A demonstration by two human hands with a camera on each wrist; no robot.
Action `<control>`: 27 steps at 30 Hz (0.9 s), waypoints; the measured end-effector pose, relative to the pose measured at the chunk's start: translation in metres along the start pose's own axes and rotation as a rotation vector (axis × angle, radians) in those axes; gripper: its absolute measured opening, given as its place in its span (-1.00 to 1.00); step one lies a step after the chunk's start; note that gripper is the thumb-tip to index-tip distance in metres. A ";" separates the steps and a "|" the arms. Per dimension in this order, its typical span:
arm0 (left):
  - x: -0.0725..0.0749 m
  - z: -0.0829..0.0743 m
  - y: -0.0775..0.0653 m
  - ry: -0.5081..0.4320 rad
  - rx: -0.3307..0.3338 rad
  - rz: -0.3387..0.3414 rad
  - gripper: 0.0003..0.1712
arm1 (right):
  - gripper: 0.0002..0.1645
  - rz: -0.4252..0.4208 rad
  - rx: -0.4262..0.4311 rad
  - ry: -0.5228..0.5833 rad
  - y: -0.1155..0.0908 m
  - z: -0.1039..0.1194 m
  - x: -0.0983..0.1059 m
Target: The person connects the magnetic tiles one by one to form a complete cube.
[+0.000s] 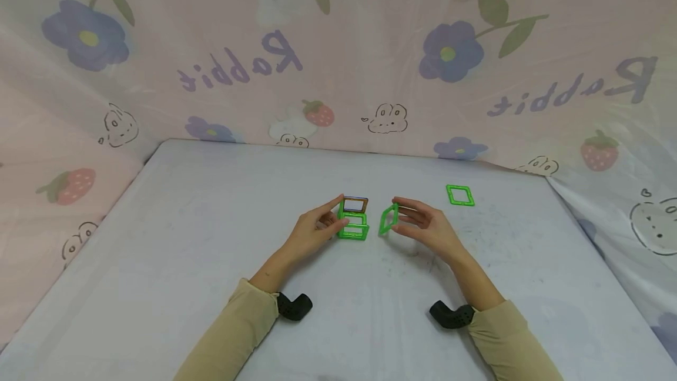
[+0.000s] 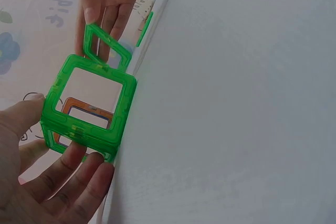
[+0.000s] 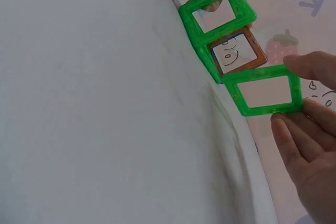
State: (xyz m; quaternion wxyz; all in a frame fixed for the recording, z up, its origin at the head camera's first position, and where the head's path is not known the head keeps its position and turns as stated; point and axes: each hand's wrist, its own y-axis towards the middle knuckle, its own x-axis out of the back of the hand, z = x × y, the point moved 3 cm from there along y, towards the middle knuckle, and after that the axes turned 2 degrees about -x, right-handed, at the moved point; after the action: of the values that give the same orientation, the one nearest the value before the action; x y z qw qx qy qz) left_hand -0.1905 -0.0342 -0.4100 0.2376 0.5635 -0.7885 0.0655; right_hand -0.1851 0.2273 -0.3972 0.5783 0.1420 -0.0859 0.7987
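My left hand grips a small box-like build of green square magnetic tiles by its left side, thumb and fingers on its edges. An orange-brown magnetic tile forms the far side of this build. To the right, my right hand pinches a single green magnetic tile between thumb and fingers and holds it tilted upright. In the head view a gap shows between that tile and the build's right side. The right wrist view shows the build's near green tile standing beside the orange-brown one.
Another green square tile lies flat toward the back right of the white table. Printed cloth hangs behind the table and along its sides. Black wrist devices protrude inward from both sleeves.
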 end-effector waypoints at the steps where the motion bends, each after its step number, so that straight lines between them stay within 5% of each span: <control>1: 0.000 0.000 0.000 -0.001 -0.001 0.000 -0.34 | -0.27 0.000 0.002 -0.002 0.001 0.000 -0.001; 27: 0.000 0.001 0.000 0.017 -0.009 -0.003 -0.35 | -0.28 0.072 0.005 -0.008 0.013 -0.001 -0.021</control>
State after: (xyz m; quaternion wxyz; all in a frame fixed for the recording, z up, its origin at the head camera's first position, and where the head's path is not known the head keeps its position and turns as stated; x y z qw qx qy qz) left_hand -0.1910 -0.0344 -0.4114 0.2467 0.5629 -0.7861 0.0664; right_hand -0.1913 0.2050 -0.4044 0.5486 0.1434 -0.0915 0.8186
